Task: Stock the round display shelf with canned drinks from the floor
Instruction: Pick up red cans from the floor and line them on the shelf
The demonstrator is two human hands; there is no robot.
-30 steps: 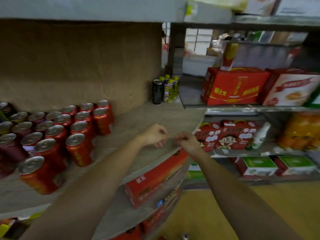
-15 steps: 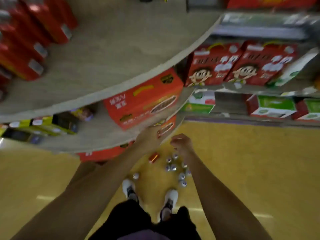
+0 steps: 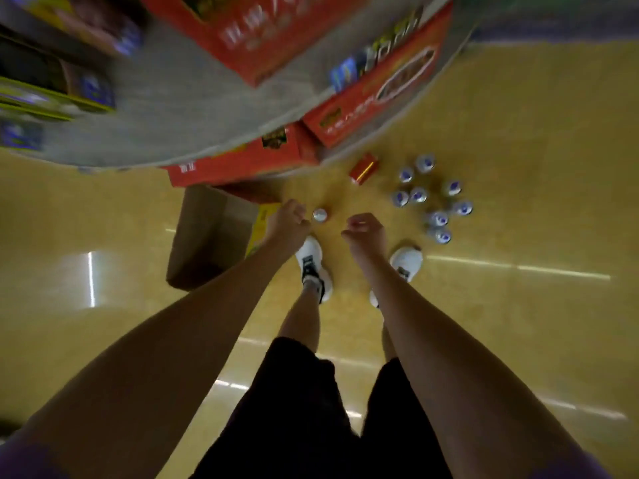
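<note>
Reaching down for more canned drinks on the floor — both hands empty.

Hanging low over the yellow floor [image 3: 518, 340] with the left hand [image 3: 288, 224] and right hand [image 3: 364, 233] loosely curled, holding nothing, a little apart. Standing just right of the left hand: a single can [image 3: 320, 215], top up, in front of the white shoes [image 3: 313, 264]. Clustering farther right: a group of cans [image 3: 434, 198], upright, with one red can [image 3: 363, 168] lying on its side near the base of the round display shelf [image 3: 193, 108]. Sitting left of the feet: an open cardboard box [image 3: 211, 233]. Judging the step as the pick-up, between shelf trips — calling next for bending lower, closing fingers round the nearest can, perhaps one per hand, then lifting toward the shelf above. Blurring badly at the shelf tiers, so labels unreadable.
</note>
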